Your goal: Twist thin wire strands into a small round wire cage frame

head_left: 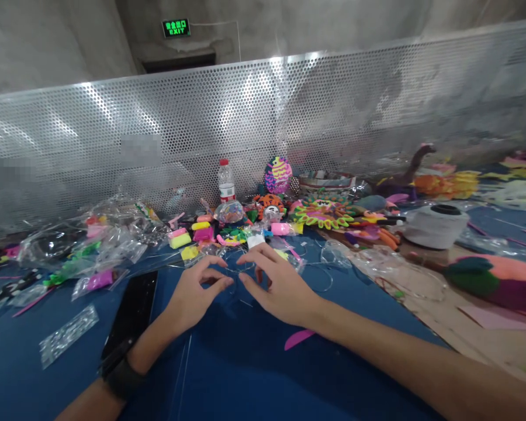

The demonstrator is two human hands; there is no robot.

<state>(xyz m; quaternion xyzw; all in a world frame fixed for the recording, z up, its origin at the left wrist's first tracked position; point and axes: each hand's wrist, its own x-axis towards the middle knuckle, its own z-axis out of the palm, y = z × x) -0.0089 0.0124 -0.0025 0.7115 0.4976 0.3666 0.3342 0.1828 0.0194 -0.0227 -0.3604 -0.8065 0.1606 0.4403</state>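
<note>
blue mat (249, 374), yellow waves on pinkish disc (277, 175), dotted silver panel (201, 123)

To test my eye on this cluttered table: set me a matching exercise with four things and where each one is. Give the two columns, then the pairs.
Things:
1. plastic water bottle
2. black smartphone
3. white roll
4. exit sign

Places:
A. High on the far wall, glowing green
B. Flat on the blue mat, at the left
C. At the right of the table, with a black core
D. Upright before the perforated metal panel

Pairs: 1-D, 2-B, 3-C, 4-A
</note>
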